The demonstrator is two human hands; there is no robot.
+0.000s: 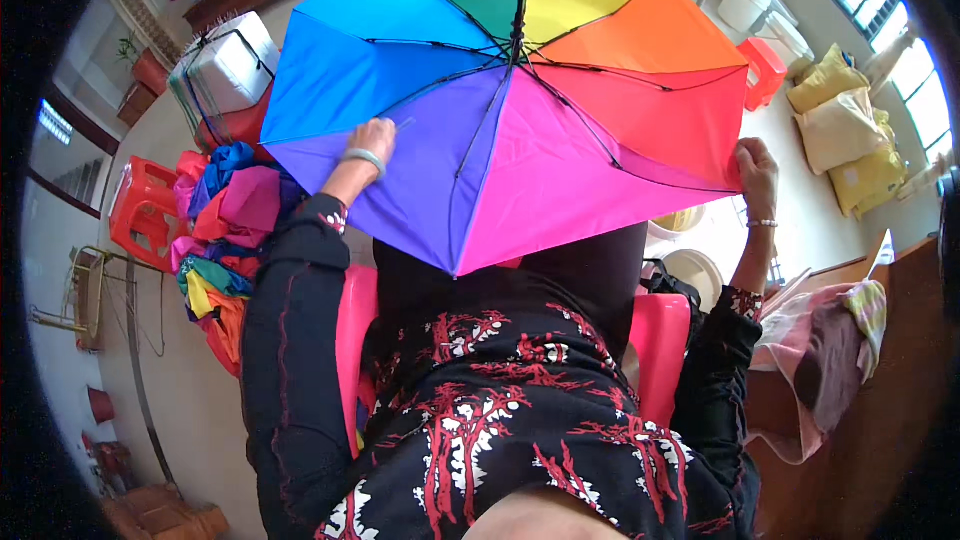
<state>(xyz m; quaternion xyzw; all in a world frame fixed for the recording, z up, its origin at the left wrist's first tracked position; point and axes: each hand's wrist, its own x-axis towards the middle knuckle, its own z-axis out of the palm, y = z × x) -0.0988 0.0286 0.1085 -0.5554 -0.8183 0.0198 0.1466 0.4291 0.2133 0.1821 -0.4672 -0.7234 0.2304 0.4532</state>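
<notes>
1 umbrella [530, 105], 8 panels [560, 185]; right hand [757, 175] clamped on rim [600, 231], left hand [372, 144] at purple panel [425, 190], hold unclear.

I can read no words, numbers or signs from where I stand: the rainbow umbrella [533, 135] shows plain colour, and any print on the yellow sacks [838, 130] is too small to tell.

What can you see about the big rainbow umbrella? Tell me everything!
The rainbow-coloured, thin-fabric umbrella is spread open before the lap, inside facing the camera. Its panels are green, yellow, orange, red, pink, purple and two blues. Thin black ribs fan out from a black shaft that leaves the picture's top. The bare left hand is at the purple panel; the bare right hand holds the rim at the red corner.
</notes>
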